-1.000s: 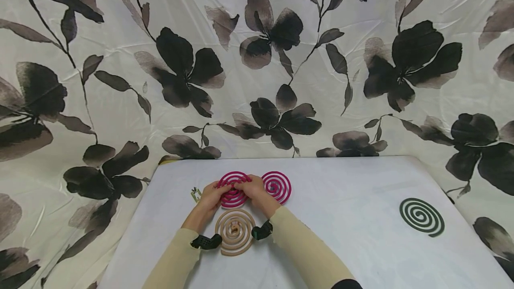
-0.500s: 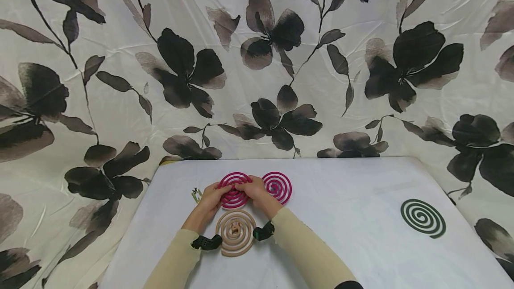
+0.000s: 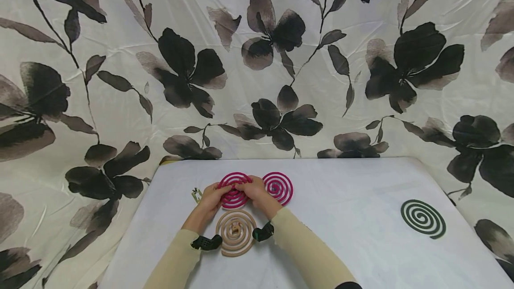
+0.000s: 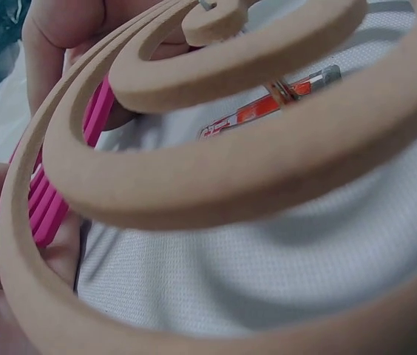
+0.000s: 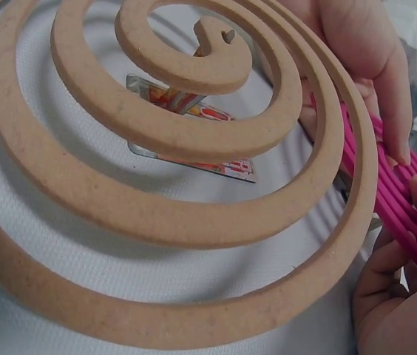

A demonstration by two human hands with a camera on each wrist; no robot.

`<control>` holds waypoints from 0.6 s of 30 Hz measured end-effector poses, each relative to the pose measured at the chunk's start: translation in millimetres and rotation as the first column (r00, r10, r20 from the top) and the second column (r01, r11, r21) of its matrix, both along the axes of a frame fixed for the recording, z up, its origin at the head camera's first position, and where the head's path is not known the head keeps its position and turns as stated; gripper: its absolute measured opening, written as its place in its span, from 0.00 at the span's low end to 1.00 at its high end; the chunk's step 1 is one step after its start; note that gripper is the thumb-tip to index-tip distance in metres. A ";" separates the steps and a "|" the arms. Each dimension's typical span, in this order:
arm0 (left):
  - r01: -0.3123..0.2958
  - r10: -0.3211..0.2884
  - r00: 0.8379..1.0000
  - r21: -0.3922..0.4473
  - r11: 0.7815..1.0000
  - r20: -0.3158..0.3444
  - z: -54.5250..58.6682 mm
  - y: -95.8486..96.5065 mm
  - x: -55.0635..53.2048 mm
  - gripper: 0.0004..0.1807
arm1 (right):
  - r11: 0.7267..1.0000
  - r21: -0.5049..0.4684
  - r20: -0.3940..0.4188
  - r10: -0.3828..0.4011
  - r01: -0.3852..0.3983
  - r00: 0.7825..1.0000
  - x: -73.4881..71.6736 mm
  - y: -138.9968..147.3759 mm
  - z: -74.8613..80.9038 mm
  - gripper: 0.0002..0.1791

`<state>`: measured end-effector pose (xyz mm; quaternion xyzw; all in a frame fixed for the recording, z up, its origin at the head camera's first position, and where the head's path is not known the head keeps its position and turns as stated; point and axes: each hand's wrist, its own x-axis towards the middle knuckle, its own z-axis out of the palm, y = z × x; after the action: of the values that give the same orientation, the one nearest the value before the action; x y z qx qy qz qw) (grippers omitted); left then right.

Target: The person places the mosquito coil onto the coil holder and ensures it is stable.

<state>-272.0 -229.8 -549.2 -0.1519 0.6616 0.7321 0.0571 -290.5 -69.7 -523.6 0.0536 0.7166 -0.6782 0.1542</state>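
Both hands hold one pink mosquito coil (image 3: 234, 174) near the back of the table. My left hand (image 3: 213, 196) grips its left side and my right hand (image 3: 255, 189) its right side, with the thumbs close together over its middle. In the right wrist view the pink coil stands tilted between the fingers. Just in front of it, between the wrists, a tan mosquito coil (image 5: 194, 229) sits raised on a printed metal stand (image 5: 234, 168). Beside the right hand lies a second pink coil (image 3: 275, 189), partly hidden by that hand.
A small metal stand (image 3: 196, 195) is left of the left hand. Far to the right on the white table (image 3: 341, 226) lies a dark green coil (image 3: 423, 218). A floral cloth (image 3: 180, 75) hangs behind the table's back edge.
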 end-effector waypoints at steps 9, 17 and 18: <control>0.000 0.000 1.000 0.016 1.000 -0.002 0.9 1.6 0.9 0.25 | 1.000 0.012 -0.003 0.008 -0.008 1.000 0.5 1.1 -2.5 0.23; 0.027 -0.027 1.000 0.002 1.000 -0.003 -0.4 0.9 -3.0 0.27 | 1.000 -0.012 0.005 0.007 -0.006 1.000 -0.6 1.4 -3.7 0.23; 0.030 -0.030 1.000 0.004 1.000 -0.005 -0.6 0.5 -3.1 0.27 | 1.000 -0.015 0.005 0.005 -0.005 1.000 -0.5 1.1 -4.1 0.24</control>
<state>-275.1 -229.3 -549.9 -0.1399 0.6624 0.7330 0.0668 -291.0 -68.6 -527.7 0.0523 0.7113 -0.6829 0.1583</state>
